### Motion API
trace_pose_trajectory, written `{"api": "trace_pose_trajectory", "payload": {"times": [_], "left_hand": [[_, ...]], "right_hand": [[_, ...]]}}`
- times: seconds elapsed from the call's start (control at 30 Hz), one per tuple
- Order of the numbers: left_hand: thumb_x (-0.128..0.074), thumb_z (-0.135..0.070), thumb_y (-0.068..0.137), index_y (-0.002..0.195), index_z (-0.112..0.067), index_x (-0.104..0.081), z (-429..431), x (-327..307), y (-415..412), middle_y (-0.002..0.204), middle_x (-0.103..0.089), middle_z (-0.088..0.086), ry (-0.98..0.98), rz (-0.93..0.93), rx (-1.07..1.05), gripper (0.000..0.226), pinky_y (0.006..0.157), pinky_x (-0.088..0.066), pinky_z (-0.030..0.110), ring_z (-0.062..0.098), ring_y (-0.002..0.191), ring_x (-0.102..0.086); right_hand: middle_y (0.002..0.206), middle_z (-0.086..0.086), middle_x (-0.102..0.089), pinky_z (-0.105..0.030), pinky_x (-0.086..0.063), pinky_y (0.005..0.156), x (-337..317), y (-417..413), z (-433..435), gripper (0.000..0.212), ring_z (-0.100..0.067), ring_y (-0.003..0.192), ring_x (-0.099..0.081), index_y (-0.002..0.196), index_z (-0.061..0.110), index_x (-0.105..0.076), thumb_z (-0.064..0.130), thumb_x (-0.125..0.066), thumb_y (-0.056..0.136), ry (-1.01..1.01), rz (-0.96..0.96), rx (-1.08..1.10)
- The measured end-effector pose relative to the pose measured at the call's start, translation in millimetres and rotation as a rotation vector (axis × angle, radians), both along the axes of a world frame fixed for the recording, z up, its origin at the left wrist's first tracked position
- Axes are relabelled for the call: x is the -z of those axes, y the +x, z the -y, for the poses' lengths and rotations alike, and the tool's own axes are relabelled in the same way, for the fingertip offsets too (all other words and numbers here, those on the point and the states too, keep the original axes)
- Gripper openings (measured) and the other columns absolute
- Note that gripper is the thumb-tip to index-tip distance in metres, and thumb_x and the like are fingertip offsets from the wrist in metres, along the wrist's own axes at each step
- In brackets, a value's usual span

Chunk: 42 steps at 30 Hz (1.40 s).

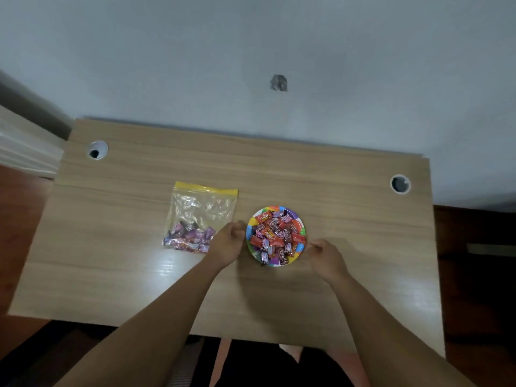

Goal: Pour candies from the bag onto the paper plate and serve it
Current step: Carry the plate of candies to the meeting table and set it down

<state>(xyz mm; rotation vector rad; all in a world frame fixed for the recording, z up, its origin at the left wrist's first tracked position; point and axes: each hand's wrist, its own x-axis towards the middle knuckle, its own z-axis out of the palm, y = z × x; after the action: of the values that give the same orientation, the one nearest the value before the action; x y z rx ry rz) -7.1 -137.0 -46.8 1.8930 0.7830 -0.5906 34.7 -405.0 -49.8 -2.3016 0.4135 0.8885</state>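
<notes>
A colourful paper plate (296,220) sits near the middle of the wooden table, heaped with several red and purple wrapped candies (276,236). To its left lies a clear zip bag (202,213) with a yellow top strip, flat on the table, with some purple candies still at its near end. My left hand (229,243) is at the plate's left rim, fingers curled; whether it touches the rim is unclear. My right hand (325,255) is just right of the plate's near right rim, fingers curled, holding nothing.
The wooden table (349,208) has a round cable hole at the far left (97,150) and one at the far right (400,184). A pale wall stands right behind the table. Dark floor shows on both sides.
</notes>
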Motion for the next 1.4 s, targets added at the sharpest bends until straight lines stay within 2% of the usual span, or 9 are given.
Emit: {"api": "trace_pose_trajectory", "payload": {"times": [0.07, 0.23, 0.37, 0.5, 0.57, 0.7, 0.9, 1.07, 1.4], "left_hand": [[-0.058, -0.02, 0.107, 0.136, -0.016, -0.07, 4, 12, 2, 0.134, -0.075, 0.011, -0.075, -0.011, -0.092, 0.032, 0.108, -0.058, 0.051, 0.034, 0.124, -0.074], [-0.063, -0.061, 0.077, 0.095, -0.059, -0.075, -2, 85, -8, 0.114, -0.083, 0.003, -0.094, 0.01, -0.143, 0.022, 0.094, -0.066, 0.056, 0.031, 0.102, -0.082], [-0.071, -0.029, 0.1, 0.109, -0.031, -0.082, 16, 47, 4, 0.106, -0.076, -0.001, 0.014, 0.0, -0.155, 0.014, 0.099, -0.063, 0.05, 0.03, 0.108, -0.076], [-0.071, -0.027, 0.099, 0.087, -0.044, -0.08, 18, 59, -1, 0.108, -0.08, 0.003, -0.059, -0.007, -0.212, 0.023, 0.093, -0.066, 0.057, 0.035, 0.106, -0.079], [-0.067, -0.017, 0.105, 0.093, -0.031, -0.078, 29, 43, 2, 0.108, -0.077, 0.009, -0.1, 0.002, -0.257, 0.022, 0.084, -0.069, 0.053, 0.035, 0.101, -0.078], [-0.061, -0.006, 0.109, 0.113, -0.002, -0.072, 48, 24, 1, 0.1, -0.071, 0.007, -0.177, 0.03, -0.295, 0.012, 0.053, -0.067, 0.025, 0.023, 0.087, -0.073], [-0.062, -0.007, 0.108, 0.105, -0.005, -0.074, 79, -6, 0, 0.098, -0.073, 0.011, -0.257, 0.08, -0.233, 0.012, 0.072, -0.07, 0.04, 0.028, 0.088, -0.074], [-0.06, -0.006, 0.109, 0.115, 0.005, -0.071, 113, -41, -3, 0.098, -0.07, 0.01, -0.314, 0.105, -0.138, 0.017, 0.056, -0.066, 0.025, 0.02, 0.083, -0.073], [-0.061, -0.008, 0.109, 0.117, 0.01, -0.068, 206, -94, -38, 0.109, -0.076, 0.02, -0.394, 0.188, 0.049, 0.021, 0.063, -0.068, 0.032, 0.025, 0.087, -0.076]], "right_hand": [[0.121, -0.009, -0.081, -0.037, -0.055, 0.099, 11, -2, 0, 0.019, -0.031, 0.115, -0.074, 0.113, 0.016, -0.079, 0.023, -0.067, 0.101, 0.059, -0.008, 0.047], [0.103, -0.004, -0.083, -0.056, -0.065, 0.091, 92, -11, 21, 0.013, -0.031, 0.095, -0.081, 0.088, 0.043, -0.068, 0.053, -0.064, 0.081, 0.178, -0.01, 0.166], [0.098, -0.009, -0.083, -0.06, -0.066, 0.086, 100, -14, 19, 0.01, -0.035, 0.088, -0.082, 0.082, 0.042, -0.067, 0.038, -0.07, 0.09, 0.219, 0.024, 0.215], [0.1, -0.008, -0.083, -0.056, -0.067, 0.087, 79, -14, 16, 0.022, -0.031, 0.089, -0.082, 0.082, 0.04, -0.064, 0.026, -0.072, 0.097, 0.18, 0.033, 0.227], [0.097, -0.008, -0.082, -0.055, -0.067, 0.087, 57, -15, 14, 0.019, -0.03, 0.088, -0.082, 0.086, 0.037, -0.066, 0.024, -0.072, 0.099, 0.177, 0.038, 0.228], [0.09, -0.008, -0.082, -0.04, -0.066, 0.083, 19, -21, 24, 0.008, -0.026, 0.083, -0.082, 0.107, 0.017, -0.075, 0.02, -0.069, 0.103, 0.166, 0.065, 0.238], [0.095, -0.008, -0.085, -0.05, -0.067, 0.088, -10, -43, 63, 0.007, -0.031, 0.088, -0.082, 0.092, 0.033, -0.072, 0.028, -0.07, 0.096, 0.18, 0.14, 0.31], [0.095, -0.005, -0.085, -0.052, -0.067, 0.088, -27, -65, 107, 0.007, -0.03, 0.089, -0.083, 0.083, 0.037, -0.071, 0.04, -0.069, 0.088, 0.209, 0.213, 0.378], [0.09, -0.005, -0.082, -0.042, -0.069, 0.079, -116, -134, 192, 0.014, -0.017, 0.073, -0.079, 0.088, 0.026, -0.07, 0.026, -0.069, 0.101, 0.202, 0.376, 0.479]]}}
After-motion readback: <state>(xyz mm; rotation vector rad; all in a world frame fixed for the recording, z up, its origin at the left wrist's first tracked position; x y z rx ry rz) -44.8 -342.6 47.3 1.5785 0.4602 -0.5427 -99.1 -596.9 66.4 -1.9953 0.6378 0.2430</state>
